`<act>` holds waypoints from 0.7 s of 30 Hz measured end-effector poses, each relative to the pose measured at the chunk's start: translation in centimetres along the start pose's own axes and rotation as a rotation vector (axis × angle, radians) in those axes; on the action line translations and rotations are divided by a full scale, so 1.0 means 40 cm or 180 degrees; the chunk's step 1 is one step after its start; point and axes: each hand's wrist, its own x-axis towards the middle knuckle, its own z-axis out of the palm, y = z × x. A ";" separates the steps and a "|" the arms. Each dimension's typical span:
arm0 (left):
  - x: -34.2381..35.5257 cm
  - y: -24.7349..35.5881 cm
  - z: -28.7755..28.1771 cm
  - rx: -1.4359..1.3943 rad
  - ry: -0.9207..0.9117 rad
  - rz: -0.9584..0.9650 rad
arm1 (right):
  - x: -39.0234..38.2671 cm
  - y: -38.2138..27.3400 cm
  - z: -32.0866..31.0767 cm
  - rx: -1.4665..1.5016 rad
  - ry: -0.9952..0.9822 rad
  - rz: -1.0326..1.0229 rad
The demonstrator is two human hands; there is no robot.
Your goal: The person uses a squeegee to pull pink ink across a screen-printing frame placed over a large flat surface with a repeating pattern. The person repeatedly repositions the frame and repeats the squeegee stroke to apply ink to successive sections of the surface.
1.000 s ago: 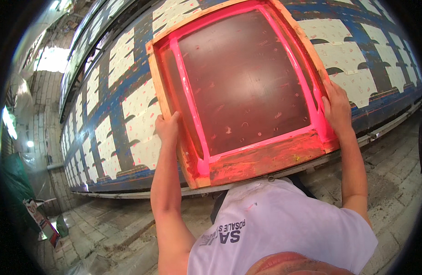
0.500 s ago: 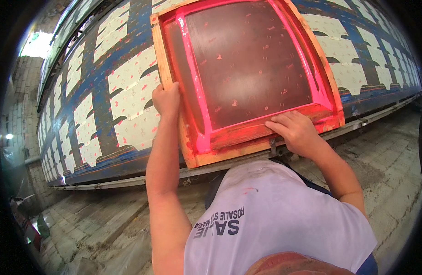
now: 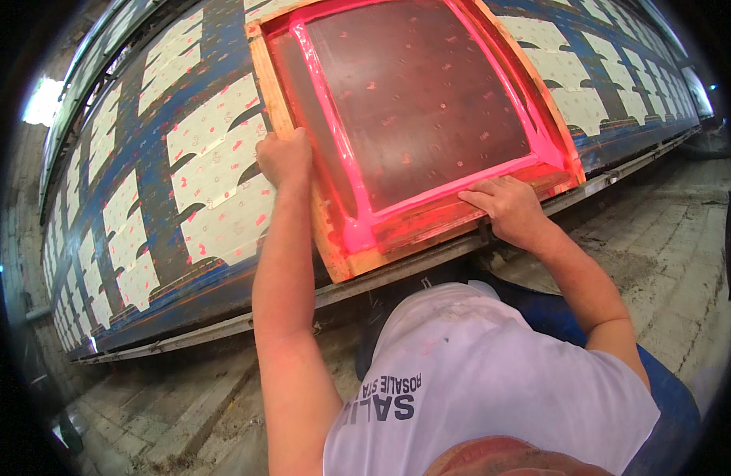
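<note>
A wooden screen printing frame (image 3: 271, 83), stained red and pink, lies on the long printing table. Its dark mesh (image 3: 421, 103) shows small scattered motifs. Wet pink ink (image 3: 330, 119) runs in bands down both sides and along the near side of the mesh. My left hand (image 3: 286, 159) is closed round the left bar of the frame. My right hand (image 3: 508, 210) rests on the near bar, right of the middle, its fingers bent over the wood and the thumb side hidden below.
Cream cut fabric pieces (image 3: 222, 174) with small pink prints lie in rows on the blue, ink-spotted table (image 3: 155, 103). A metal rail (image 3: 222, 328) runs along the table's near edge. Below it is a paved floor (image 3: 635, 230). Another table (image 3: 95, 51) stands at the far left.
The pink band along the near side of the mesh has become wider and brighter. Both hands keep their places on the frame. The whole view has tilted slightly.
</note>
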 end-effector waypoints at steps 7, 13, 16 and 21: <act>0.002 -0.003 0.001 0.0148 0.0031 0.0100 | 0.149 0.097 0.063 -0.0155 0.0579 -0.0201; 0.010 0.001 0.009 0.0138 0.0067 -0.0065 | 0.419 0.260 0.085 -0.0188 0.0591 -0.0227; 0.001 0.013 0.004 0.0147 0.0071 -0.0112 | 0.571 0.358 0.101 -0.0237 0.0582 -0.0250; -0.022 0.048 0.002 0.0233 0.0276 -0.0226 | 0.806 0.506 0.119 -0.0349 0.0568 -0.0242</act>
